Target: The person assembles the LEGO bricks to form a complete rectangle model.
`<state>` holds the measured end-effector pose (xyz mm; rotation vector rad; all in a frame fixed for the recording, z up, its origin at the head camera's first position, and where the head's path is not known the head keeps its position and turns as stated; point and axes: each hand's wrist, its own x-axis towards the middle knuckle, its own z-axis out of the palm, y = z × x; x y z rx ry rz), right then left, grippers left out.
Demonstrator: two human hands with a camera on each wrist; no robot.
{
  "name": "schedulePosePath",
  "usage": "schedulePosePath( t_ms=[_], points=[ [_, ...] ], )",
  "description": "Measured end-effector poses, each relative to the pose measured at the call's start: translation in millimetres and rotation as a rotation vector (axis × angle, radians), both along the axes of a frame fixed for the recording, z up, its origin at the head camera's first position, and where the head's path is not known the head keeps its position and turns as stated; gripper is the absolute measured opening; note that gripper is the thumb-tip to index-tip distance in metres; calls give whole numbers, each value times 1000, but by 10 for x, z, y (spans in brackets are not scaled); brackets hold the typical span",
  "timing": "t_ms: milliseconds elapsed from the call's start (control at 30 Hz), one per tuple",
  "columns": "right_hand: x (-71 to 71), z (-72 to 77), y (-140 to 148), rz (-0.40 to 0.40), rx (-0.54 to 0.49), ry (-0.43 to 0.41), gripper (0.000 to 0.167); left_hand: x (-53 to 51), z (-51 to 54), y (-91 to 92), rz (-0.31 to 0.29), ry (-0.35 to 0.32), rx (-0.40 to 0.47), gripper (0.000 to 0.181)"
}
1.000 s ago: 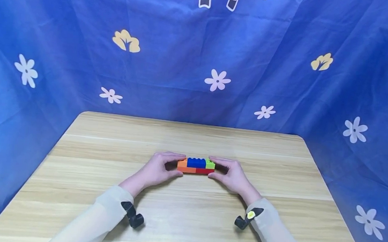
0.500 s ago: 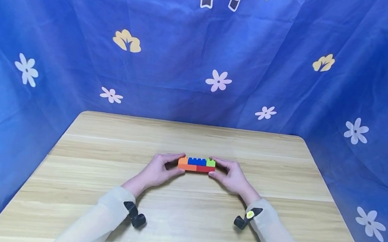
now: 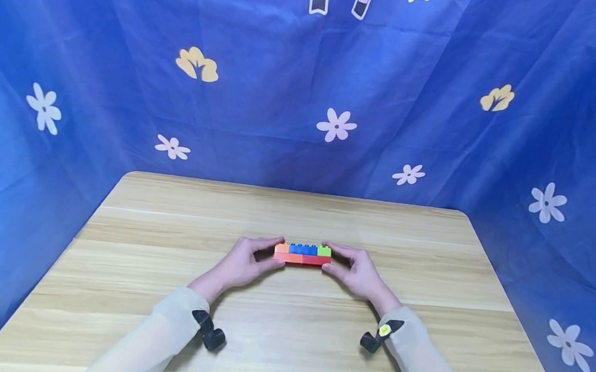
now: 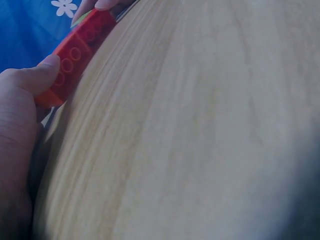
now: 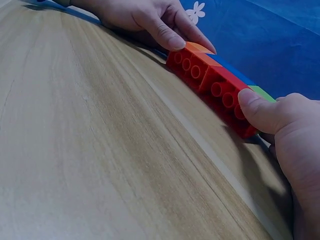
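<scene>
Both hands hold a two-layer bar of toy building bricks over the middle of the table. Its lower layer is an orange brick (image 3: 288, 258) beside a red brick (image 3: 316, 261). On top sit a small orange brick (image 3: 282, 248), a blue brick (image 3: 303, 249) and a lime-green brick (image 3: 324, 251). My left hand (image 3: 244, 263) pinches the orange end between thumb and fingers. At the red and green end, my right hand (image 3: 358, 272) grips likewise. Both wrist views show the hollow undersides, so the bar is tilted; whether it touches the table I cannot tell.
The wood-grain table (image 3: 283, 340) has rounded far corners. A blue cloth (image 3: 262, 105) with printed flowers hangs behind it and along both sides. A black wrist camera (image 3: 210, 331) sits on the left sleeve, another camera (image 3: 377, 337) on the right.
The brick bar has tipped back, so the studs appear closer to edge-on than a second ago. Both hands keep their hold and have shifted only slightly.
</scene>
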<state>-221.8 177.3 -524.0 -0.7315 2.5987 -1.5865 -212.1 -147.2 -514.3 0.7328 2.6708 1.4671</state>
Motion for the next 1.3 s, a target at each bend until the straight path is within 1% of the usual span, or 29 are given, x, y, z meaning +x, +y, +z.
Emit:
schedulePosePath(
  t_ms=[200, 267, 333, 467, 567, 800, 900, 1000, 1200, 1300],
  points=[
    [80, 154, -48, -4, -6, -18, 54, -13, -5, 3, 3, -11, 1, 64],
    [87, 171, -51, -1, -8, -25, 52, -19, -7, 1, 2, -12, -4, 63],
    [76, 145, -43, -4, -3, -27, 52, -24, -7, -1, 2, -16, -10, 63],
    [18, 35, -14, -8, 10, -17, 53, -36, -13, -10, 0, -17, -21, 63],
    [-19, -10, 8, -2, 2, -13, 53, -45, -22, -16, -1, -20, -24, 63],
    [-49, -26, 33, 21, -10, 2, 51, -57, -21, -23, -3, -26, -30, 63],
    [-49, -30, 38, 25, -9, 6, 51, -55, -9, -20, 0, -38, -27, 63],
    [-49, -36, 32, 21, -10, 4, 51, -51, -5, -21, -1, -36, -29, 63],
    [-50, -56, 10, 10, -24, -6, 50, -54, -30, -36, 16, -49, -49, 62],
    [-46, -61, -6, 7, -24, -9, 50, -60, -45, -44, 17, -44, -48, 62]
  ],
)
